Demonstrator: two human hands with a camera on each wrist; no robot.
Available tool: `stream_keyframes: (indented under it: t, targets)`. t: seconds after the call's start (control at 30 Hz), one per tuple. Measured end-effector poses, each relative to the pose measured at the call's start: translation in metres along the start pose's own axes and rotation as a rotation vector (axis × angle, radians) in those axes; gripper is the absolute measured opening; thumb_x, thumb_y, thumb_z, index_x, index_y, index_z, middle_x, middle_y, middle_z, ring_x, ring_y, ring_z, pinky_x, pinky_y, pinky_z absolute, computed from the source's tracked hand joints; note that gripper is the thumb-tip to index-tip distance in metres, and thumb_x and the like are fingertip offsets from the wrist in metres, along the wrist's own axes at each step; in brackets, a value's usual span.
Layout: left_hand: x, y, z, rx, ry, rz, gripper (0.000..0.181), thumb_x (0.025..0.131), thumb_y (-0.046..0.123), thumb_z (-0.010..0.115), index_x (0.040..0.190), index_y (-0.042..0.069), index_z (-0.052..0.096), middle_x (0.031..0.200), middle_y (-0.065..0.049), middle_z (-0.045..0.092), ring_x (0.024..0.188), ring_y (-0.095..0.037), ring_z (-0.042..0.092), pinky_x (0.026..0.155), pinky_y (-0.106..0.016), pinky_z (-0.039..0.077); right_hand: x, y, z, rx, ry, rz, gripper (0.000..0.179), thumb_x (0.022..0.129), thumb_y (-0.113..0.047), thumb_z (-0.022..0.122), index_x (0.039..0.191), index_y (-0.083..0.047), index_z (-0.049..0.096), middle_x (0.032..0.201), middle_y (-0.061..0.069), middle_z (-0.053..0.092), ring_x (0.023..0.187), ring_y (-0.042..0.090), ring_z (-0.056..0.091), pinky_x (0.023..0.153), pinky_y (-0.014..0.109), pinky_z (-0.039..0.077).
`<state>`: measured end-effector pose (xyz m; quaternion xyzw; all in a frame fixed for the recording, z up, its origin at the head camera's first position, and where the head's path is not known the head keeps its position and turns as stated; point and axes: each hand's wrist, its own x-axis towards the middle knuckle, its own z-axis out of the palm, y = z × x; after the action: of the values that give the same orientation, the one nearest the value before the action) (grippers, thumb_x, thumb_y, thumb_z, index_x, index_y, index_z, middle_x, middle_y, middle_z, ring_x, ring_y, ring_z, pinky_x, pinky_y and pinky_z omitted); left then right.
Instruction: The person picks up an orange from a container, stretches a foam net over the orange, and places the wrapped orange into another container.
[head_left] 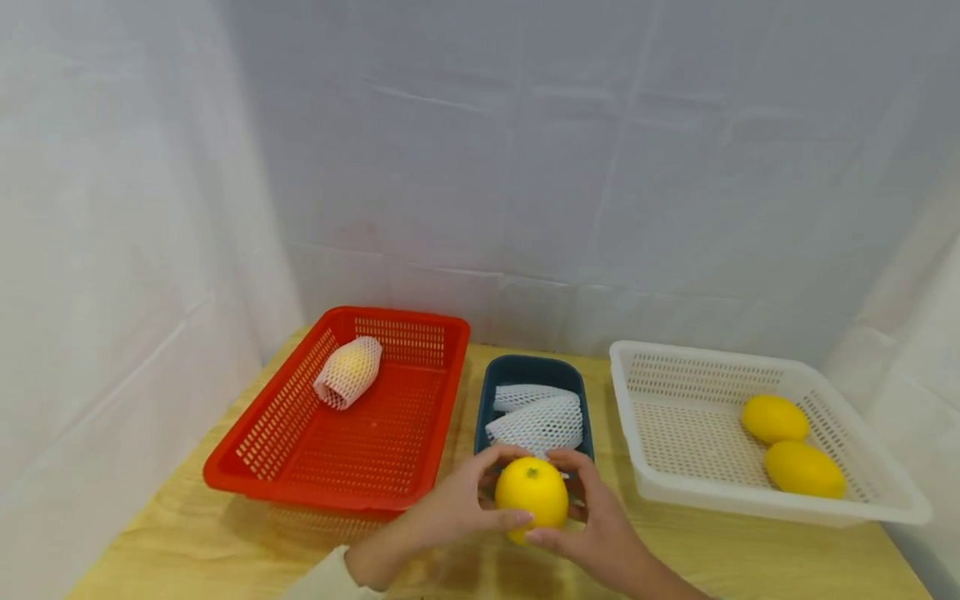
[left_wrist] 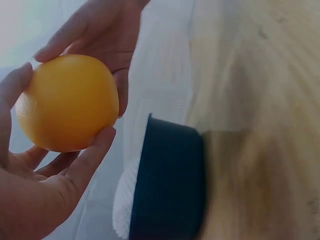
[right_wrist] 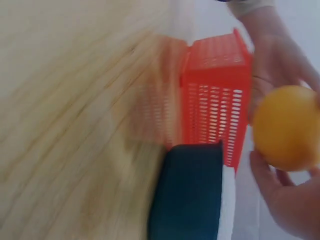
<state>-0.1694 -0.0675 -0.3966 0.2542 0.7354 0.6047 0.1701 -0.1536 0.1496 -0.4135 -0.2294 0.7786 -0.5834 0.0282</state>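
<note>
A smooth, round yellow fruit (head_left: 532, 497) with a small stem end on top is held between both hands, in front of the dark blue bin (head_left: 534, 364). My left hand (head_left: 476, 498) grips its left side, thumb at the front and fingers curled behind. On the opposite side my right hand (head_left: 597, 515) grips it the same way. In the left wrist view, the fruit (left_wrist: 70, 102) is raised above the table, with fingertips from both hands round it. White foam net sleeves (head_left: 542, 421) lie in the bin just beyond the hands.
To the left stands a red basket (head_left: 375, 502) containing one fruit in a foam net (head_left: 351, 371). A white basket (head_left: 750, 498) at the right holds two bare yellow fruits, one (head_left: 775, 418) behind the other (head_left: 806, 469). White sheeting (head_left: 480, 167) hangs behind the wooden table (head_left: 187, 533).
</note>
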Motion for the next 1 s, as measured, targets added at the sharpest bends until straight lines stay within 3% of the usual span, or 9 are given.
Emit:
stream_keyframes:
  t: [0.13,0.27,0.47,0.77,1.0]
  targets:
    - [-0.007,-0.004,0.002,-0.013,0.005,-0.081,0.059,0.086,0.034,0.075,0.134,0.015,0.046,0.131,-0.004,0.052,0.116,-0.024,0.055,0.088,-0.034,0.054,0.001,-0.007,-0.005,0.024,-0.134,0.13,0.077,0.08,-0.026,0.081,0.14,-0.008,0.036,0.134,0.018,0.052,0.113,0.03,0.057,0.092,0.036,0.052]
    - [-0.012,-0.009,0.002,-0.032,0.006,-0.137,0.055,0.086,0.028,0.075,0.131,0.016,0.048,0.13,-0.002,0.052,0.12,-0.028,0.051,0.09,-0.039,0.053,0.001,-0.004,-0.005,0.015,-0.229,0.19,0.081,0.08,-0.036,0.079,0.143,-0.006,0.039,0.138,0.015,0.053,0.113,0.025,0.058,0.094,0.037,0.051]
    - [-0.016,-0.017,0.004,-0.08,-0.026,-0.194,0.055,0.086,0.024,0.075,0.132,0.017,0.047,0.13,0.0,0.052,0.12,-0.026,0.05,0.094,-0.042,0.051,-0.004,0.01,0.0,0.023,-0.236,0.188,0.079,0.079,-0.036,0.08,0.141,-0.002,0.044,0.134,0.015,0.056,0.109,0.024,0.06,0.09,0.035,0.053]
    - [-0.02,-0.031,0.01,-0.075,-0.076,-0.143,0.055,0.086,0.02,0.075,0.132,0.018,0.046,0.133,-0.002,0.05,0.124,-0.027,0.046,0.096,-0.05,0.048,-0.005,0.029,0.003,0.009,-0.289,0.275,0.081,0.078,-0.039,0.08,0.139,-0.001,0.043,0.133,0.015,0.056,0.112,0.026,0.058,0.094,0.046,0.05]
    - [-0.019,-0.04,0.013,-0.083,-0.07,-0.185,0.053,0.085,0.015,0.076,0.13,0.018,0.048,0.134,-0.002,0.05,0.126,-0.028,0.046,0.101,-0.053,0.043,-0.005,0.036,0.003,-0.021,-0.3,0.332,0.083,0.076,-0.039,0.082,0.138,-0.001,0.043,0.135,0.015,0.054,0.115,0.028,0.056,0.098,0.054,0.045]
